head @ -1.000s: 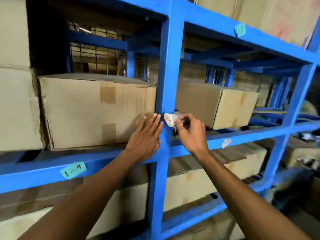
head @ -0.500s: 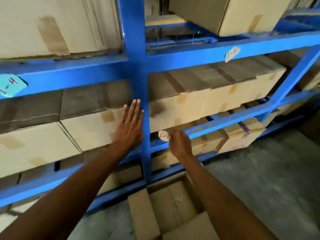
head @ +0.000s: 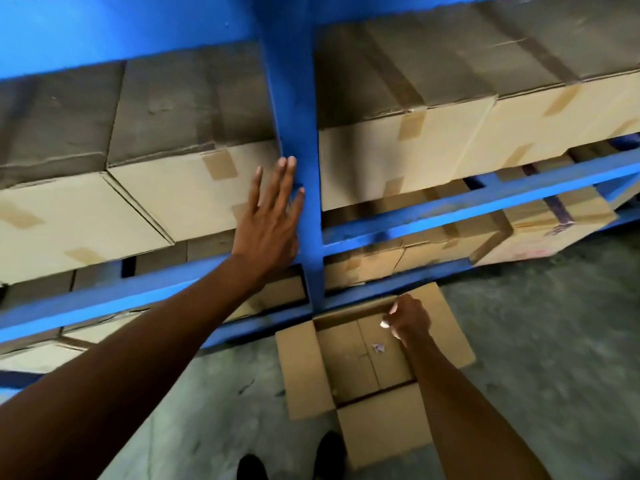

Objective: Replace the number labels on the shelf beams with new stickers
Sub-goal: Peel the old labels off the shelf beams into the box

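Head view: a small white label (head: pixel 385 323) is pinched in the right hand (head: pixel 410 318), held over an open box (head: pixel 367 355) on the floor (head: pixel 554 341) by the shelf base. The left hand (head: pixel 272 220) lies flat, fingers spread, against the blue upright (head: pixel 294 98) and a carton (head: pixel 194 192). A scrap (head: pixel 378 347) lies inside the box. Shoes (head: pixel 291 459) show below.
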The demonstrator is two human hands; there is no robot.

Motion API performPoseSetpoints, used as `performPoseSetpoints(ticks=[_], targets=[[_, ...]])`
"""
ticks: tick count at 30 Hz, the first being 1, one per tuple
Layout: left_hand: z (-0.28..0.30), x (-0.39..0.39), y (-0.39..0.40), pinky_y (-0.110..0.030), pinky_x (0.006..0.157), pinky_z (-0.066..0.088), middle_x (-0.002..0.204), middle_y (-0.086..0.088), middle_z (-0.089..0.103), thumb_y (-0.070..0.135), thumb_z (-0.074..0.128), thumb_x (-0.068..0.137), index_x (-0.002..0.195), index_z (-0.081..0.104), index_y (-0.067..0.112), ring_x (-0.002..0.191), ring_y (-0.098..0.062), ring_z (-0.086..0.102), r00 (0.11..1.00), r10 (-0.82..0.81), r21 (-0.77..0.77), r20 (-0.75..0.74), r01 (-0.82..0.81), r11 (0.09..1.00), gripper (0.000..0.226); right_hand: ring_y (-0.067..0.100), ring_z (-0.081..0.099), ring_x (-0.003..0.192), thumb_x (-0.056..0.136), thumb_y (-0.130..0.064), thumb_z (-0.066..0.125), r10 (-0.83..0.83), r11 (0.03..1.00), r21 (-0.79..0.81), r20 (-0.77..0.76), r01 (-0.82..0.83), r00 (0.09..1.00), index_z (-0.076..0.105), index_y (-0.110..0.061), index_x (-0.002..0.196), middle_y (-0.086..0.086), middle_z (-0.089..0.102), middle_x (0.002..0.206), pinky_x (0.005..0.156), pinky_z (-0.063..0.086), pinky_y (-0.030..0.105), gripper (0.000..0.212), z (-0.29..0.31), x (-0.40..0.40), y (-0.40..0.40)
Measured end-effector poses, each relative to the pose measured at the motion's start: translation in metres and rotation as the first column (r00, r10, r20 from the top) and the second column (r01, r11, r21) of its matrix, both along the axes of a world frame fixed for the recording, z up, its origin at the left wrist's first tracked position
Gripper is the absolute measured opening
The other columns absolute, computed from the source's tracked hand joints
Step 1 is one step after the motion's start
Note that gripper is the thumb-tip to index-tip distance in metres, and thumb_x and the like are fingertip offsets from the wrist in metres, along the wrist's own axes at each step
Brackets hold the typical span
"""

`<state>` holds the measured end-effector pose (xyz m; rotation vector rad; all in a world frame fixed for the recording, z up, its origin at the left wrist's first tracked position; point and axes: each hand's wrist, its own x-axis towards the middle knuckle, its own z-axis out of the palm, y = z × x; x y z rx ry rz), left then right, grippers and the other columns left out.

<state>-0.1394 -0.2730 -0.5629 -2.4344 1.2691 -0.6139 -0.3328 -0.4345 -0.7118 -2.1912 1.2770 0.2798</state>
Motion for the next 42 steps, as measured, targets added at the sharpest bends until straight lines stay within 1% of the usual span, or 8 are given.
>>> performPoseSetpoints(ticks=[8, 14, 22, 27, 29, 33, 37, 42], targets=[[0.005, -0.003, -0.002, -0.052, 0.113, -0.01, 0.155, -0.025, -0.01, 0.032, 0.051, 0.08, 0.142, 0.026, 0.012, 0.144, -0.037, -0.012, 0.997, -0.027, -0.015, -0.076, 0.025, 1.0, 0.069, 0.031, 0.064, 0.1, 0.081, -0.007, 0.067, -0.117, 0.967, 0.236, 0.078, 0.095, 0.99, 0.066, 0.001, 0.103, 0.019, 0.068, 0.107, 0.086, 0.053, 0.034, 0.024, 0.001, 0.007, -0.004], [0.038, -0.007, 0.029, -0.047, 0.115, -0.007, 0.156, -0.022, 0.005, 0.029, 0.053, 0.08, 0.139, 0.035, 0.011, 0.145, -0.034, -0.002, 0.967, -0.14, -0.145, -0.212, 0.111, 0.983, 0.065, 0.027, 0.065, 0.092, 0.084, -0.012, 0.058, -0.002, 0.99, 0.132, 0.359, -0.048, 0.933, 0.072, -0.005, 0.088, 0.015, 0.072, 0.098, 0.084, 0.053, 0.036, 0.016, 0.076, 0.053, 0.029], [0.122, 0.036, 0.166, -0.051, 0.116, 0.01, 0.155, -0.022, 0.014, 0.029, 0.055, 0.079, 0.143, 0.031, 0.005, 0.144, -0.035, 0.007, 0.994, -0.077, -0.423, -0.071, 0.04, 0.905, 0.072, 0.026, 0.064, 0.071, 0.078, -0.029, 0.061, 0.249, 0.966, -0.233, 0.725, -0.111, 0.642, 0.054, -0.015, 0.062, 0.006, 0.068, 0.067, 0.058, 0.044, 0.028, 0.023, 0.239, 0.156, 0.156], [0.168, 0.071, 0.245, -0.048, 0.116, 0.006, 0.155, -0.02, 0.007, 0.027, 0.057, 0.076, 0.147, 0.018, 0.006, 0.144, -0.03, 0.001, 1.0, 0.005, -0.523, 0.011, 0.002, 0.852, 0.083, 0.021, 0.063, 0.075, 0.082, -0.026, 0.063, 0.422, 0.903, -0.42, 0.821, -0.094, 0.385, 0.063, -0.019, 0.09, 0.002, 0.068, 0.079, 0.066, 0.046, 0.027, 0.011, 0.312, 0.202, 0.235], [0.181, 0.085, 0.266, -0.048, 0.116, 0.006, 0.156, -0.02, 0.008, 0.026, 0.062, 0.073, 0.147, 0.017, 0.005, 0.145, -0.031, 0.002, 0.999, 0.049, -0.515, 0.0, -0.042, 0.856, 0.089, 0.025, 0.063, 0.086, 0.084, -0.021, 0.062, 0.475, 0.874, -0.481, 0.816, -0.069, 0.329, 0.061, -0.015, 0.112, 0.008, 0.067, 0.091, 0.076, 0.049, 0.032, 0.029, 0.331, 0.215, 0.258], [0.188, 0.105, 0.281, -0.045, 0.117, -0.001, 0.157, -0.016, 0.008, 0.032, 0.063, 0.075, 0.147, 0.0, 0.01, 0.146, -0.03, 0.003, 0.996, 0.076, -0.412, -0.045, -0.088, 0.907, 0.098, 0.03, 0.052, 0.118, 0.091, -0.021, 0.054, 0.563, 0.793, -0.608, 0.703, -0.042, 0.435, 0.051, -0.015, 0.132, 0.016, 0.061, 0.12, 0.094, 0.044, 0.04, 0.042, 0.35, 0.236, 0.275], [0.184, 0.112, 0.282, -0.042, 0.115, -0.009, 0.158, -0.013, 0.006, 0.039, 0.056, 0.08, 0.144, -0.012, 0.013, 0.146, -0.027, -0.001, 0.997, 0.069, -0.409, -0.031, -0.075, 0.909, 0.097, 0.026, 0.057, 0.102, 0.095, -0.024, 0.05, 0.602, 0.74, -0.673, 0.65, -0.016, 0.464, 0.057, -0.013, 0.127, 0.012, 0.059, 0.109, 0.077, 0.046, 0.031, 0.034, 0.357, 0.243, 0.285], [0.181, 0.113, 0.279, -0.045, 0.117, -0.003, 0.157, -0.015, 0.014, 0.039, 0.058, 0.076, 0.148, 0.002, 0.01, 0.146, -0.029, 0.006, 0.997, 0.059, -0.435, -0.04, -0.071, 0.898, 0.096, 0.023, 0.058, 0.092, 0.09, -0.015, 0.059, 0.646, 0.697, -0.715, 0.654, 0.044, 0.393, 0.068, -0.006, 0.105, 0.011, 0.061, 0.096, 0.07, 0.054, 0.034, 0.02, 0.354, 0.236, 0.288]])
